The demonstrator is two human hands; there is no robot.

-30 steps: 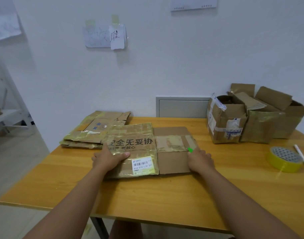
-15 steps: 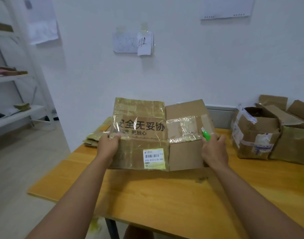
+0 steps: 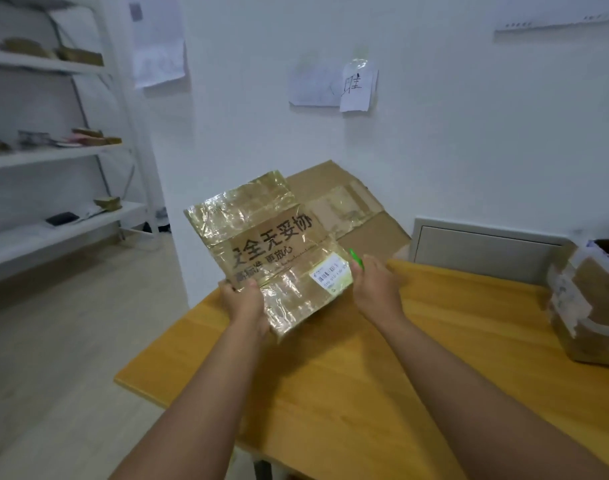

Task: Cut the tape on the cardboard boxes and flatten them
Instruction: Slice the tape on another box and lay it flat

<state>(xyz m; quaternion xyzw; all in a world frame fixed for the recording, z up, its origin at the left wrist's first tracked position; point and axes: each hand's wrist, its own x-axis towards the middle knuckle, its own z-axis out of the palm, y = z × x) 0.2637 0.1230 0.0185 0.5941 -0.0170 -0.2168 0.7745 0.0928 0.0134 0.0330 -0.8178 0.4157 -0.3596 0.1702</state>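
**Flattened box held up over the table corner**

Above the near-left corner of the tabletop [image 3: 382, 393], a flattened cardboard box [image 3: 282, 237] is held in the air, tilted so its far end points up toward the wall. Shiny tape covers much of its face, with black printed characters across the middle and a white barcode label [image 3: 330, 271] near its lower right edge. The left hand [image 3: 246, 301] grasps the box's lower left corner, thumb on the taped face and the rest of the fingers hidden behind the cardboard. The right hand [image 3: 377, 284] sits at the box's right edge beside the label, clenched around a green cutter [image 3: 356, 258] whose tip pokes up from the fist; whether this hand touches the cardboard I cannot tell. Another taped box [image 3: 587, 306], not flattened, stands at the right edge of the tabletop. White shelves [image 3: 54, 157] with small items stand to the left.
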